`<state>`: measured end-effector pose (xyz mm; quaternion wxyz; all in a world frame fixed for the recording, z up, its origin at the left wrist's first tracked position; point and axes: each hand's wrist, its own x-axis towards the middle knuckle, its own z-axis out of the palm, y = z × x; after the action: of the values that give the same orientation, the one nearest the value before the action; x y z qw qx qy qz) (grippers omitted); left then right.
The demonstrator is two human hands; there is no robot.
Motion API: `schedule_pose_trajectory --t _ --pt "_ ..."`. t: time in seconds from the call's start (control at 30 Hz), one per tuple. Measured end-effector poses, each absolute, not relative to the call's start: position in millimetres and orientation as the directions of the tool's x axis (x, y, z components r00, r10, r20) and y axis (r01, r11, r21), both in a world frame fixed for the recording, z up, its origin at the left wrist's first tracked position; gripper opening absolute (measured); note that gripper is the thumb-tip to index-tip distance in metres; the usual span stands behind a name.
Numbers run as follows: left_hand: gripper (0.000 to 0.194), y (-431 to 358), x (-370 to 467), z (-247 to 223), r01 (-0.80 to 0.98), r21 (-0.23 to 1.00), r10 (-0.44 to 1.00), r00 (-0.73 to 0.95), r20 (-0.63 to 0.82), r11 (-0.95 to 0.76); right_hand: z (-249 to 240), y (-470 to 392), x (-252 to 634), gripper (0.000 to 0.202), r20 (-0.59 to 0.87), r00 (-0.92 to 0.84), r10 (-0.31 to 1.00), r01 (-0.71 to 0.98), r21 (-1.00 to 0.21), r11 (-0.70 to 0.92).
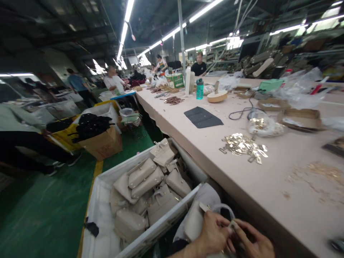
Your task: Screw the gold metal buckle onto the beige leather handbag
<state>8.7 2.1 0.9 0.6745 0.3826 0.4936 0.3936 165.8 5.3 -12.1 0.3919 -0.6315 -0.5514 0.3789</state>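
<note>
Hands at the bottom edge of the view, working a small beige handbag (194, 223) held low, below the near edge of the long table (268, 179). Left hand (213, 236) has its fingers curled and pinched round the bag's thin strap or fitting; right hand (254, 243) meets it fingertip to fingertip, also pinched on a small pale part, though blur hides exactly what that part is. The bag hangs just left of the left fingers, touching the palm side.

Handling, as judged from its look: the bag seems light, soft-walled yet lightly padded, with a smooth skin that could slide in a loose grip. Its body would dent under hard pressure, so hold is best taken at the strap base or along a seam, not on the flat face.

Edges and room: the table edge runs just beyond and to the right of the fingers, close enough to knock knuckles on a lift. To the left of the fingers stands a white bin (102, 200) of like bags (146, 179), its rim near the bag. Loose gold metal fittings (243, 147) lie on the tabletop well beyond the fingers, with a clear bag of fittings (264, 125) further off. Open room lies mostly upward and toward the body.
</note>
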Motion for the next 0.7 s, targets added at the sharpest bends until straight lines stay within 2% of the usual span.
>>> schedule_pose_trajectory --t 0.1,0.33,0.6,0.7 --pt "0.053 2 5 5 -0.189 0.905 0.904 0.28 -0.324 0.382 -2 7 163 0.045 -0.113 0.084 0.99 0.289 -0.948 -0.133" --pt "0.046 3 -2 1 -0.191 0.902 0.9 0.291 -0.326 0.388 0 7 157 0.032 -0.227 0.088 0.97 0.126 -0.963 -0.237" --pt "0.037 0 2 -2 -0.183 0.897 0.904 0.237 -0.356 0.402 -18 3 154 0.049 -0.283 0.126 0.951 0.037 -0.956 -0.29" --pt "0.032 0 3 -5 -0.187 0.894 0.904 0.217 -0.367 0.408 -21 2 155 0.049 -0.284 0.104 0.953 0.005 -0.958 -0.286"
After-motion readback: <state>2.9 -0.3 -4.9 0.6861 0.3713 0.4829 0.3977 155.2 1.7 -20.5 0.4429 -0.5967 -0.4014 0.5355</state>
